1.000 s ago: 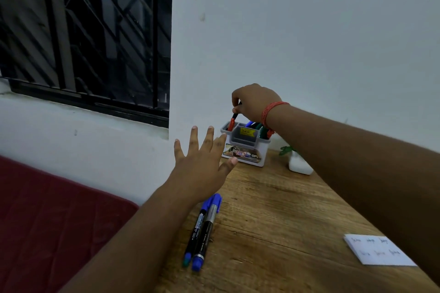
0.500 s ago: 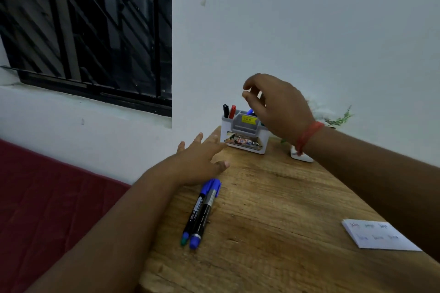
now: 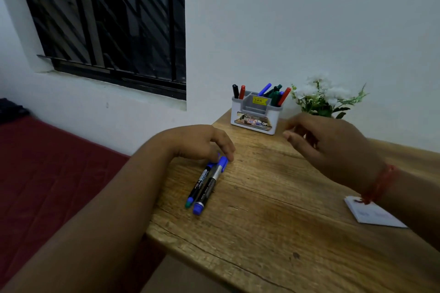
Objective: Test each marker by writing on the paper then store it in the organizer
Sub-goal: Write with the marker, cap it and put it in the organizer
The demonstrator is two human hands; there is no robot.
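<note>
**A:** What lies under the fingers, and what is it made of?

**B:** A rough-grained wooden table [image 3: 273, 209]; on it two slim plastic markers side by side, one with a green end [image 3: 198, 185], one with a blue end and a blue cap [image 3: 210, 185]; the left hand [image 3: 202, 141] arches over their far ends, fingertips [image 3: 229, 153] curled down onto the blue cap; whether they pinch it or only touch it, I cannot tell.

**A:** And the other hand?

**B:** The right hand [image 3: 333, 150] hovers above the wood, fingers loosely bent, holding nothing; a red thread band [image 3: 378, 184] circles its wrist; just beyond its fingertips stands a boxy white and grey plastic organizer [image 3: 256, 115], bristling with black, red, blue and green markers; white paper [image 3: 373, 214] lies near the wrist, partly hidden by it.

**A:** What changed?

**B:** A second ago the right hand was pushing a red marker into the organizer; it has drawn back empty; the left hand, then raised with fingers spread, has dropped onto the markers.
</note>
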